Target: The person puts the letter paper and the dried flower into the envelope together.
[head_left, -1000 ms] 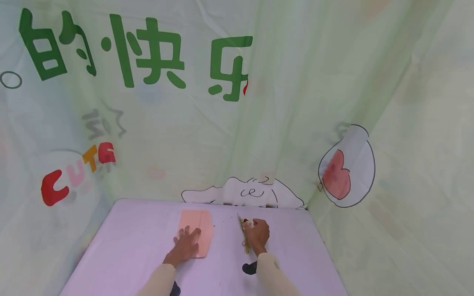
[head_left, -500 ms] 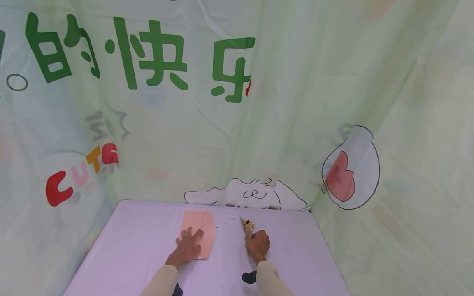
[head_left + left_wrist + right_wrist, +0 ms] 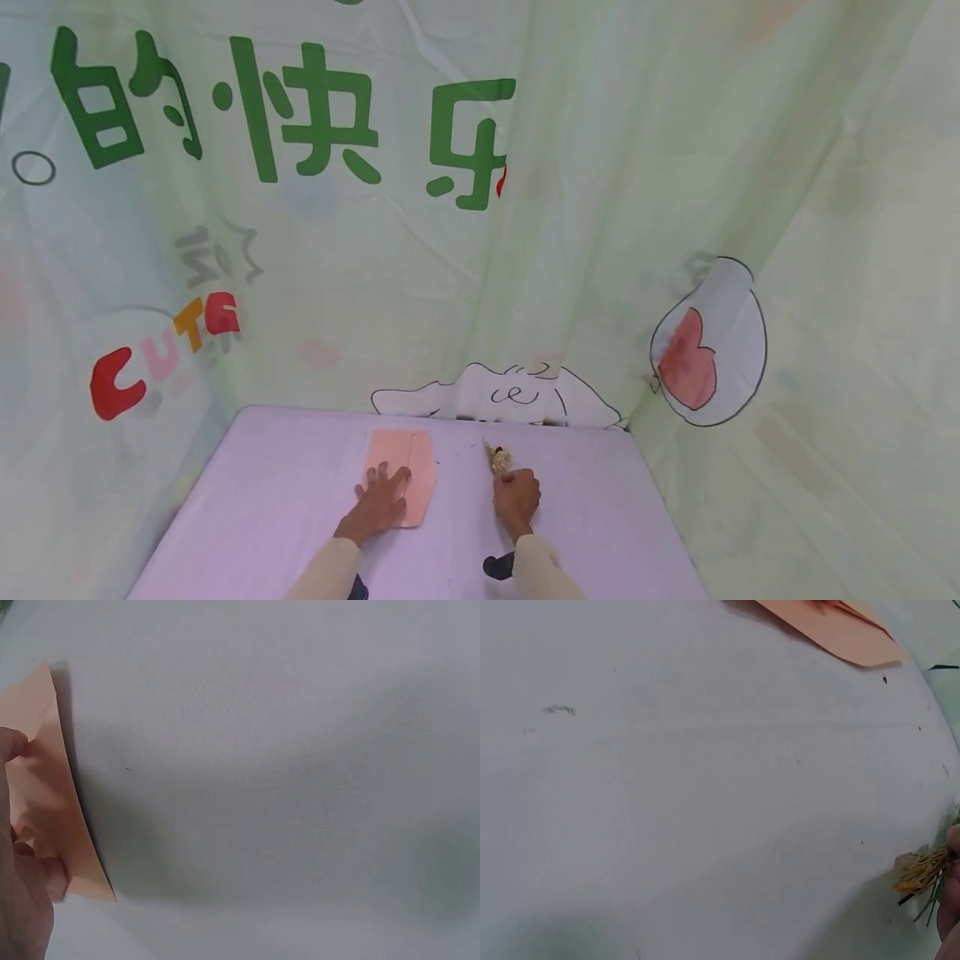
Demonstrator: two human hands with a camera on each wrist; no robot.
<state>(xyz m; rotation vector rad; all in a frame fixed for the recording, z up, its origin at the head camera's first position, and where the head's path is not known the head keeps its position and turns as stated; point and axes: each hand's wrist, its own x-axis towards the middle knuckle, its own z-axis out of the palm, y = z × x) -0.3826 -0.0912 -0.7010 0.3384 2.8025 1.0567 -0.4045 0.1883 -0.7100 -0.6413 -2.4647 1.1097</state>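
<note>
A pink paper envelope (image 3: 420,450) lies on the lilac tabletop, left of centre. My left hand (image 3: 381,500) rests on it with the fingers spread; the left wrist view shows the fingertips against the pink paper (image 3: 56,787). To the right, my right hand (image 3: 516,498) grips a small bunch of dried flowers (image 3: 500,458) by its stems. Its pale blossoms and one dark red bloom stick out beyond the fingers, toward the back. Straw-coloured stem ends (image 3: 922,871) poke out of the hand in the right wrist view.
The lilac table (image 3: 285,475) meets a pale printed curtain (image 3: 360,292) at its back and sides. Small dark specks (image 3: 559,710) dot the tabletop between the hands. Dark wrist straps (image 3: 497,567) show beneath the sleeves.
My right hand has slid down from the blossoms to the stems and curled round them, then shifted slightly left with the bunch. The left hand stays on the envelope.
</note>
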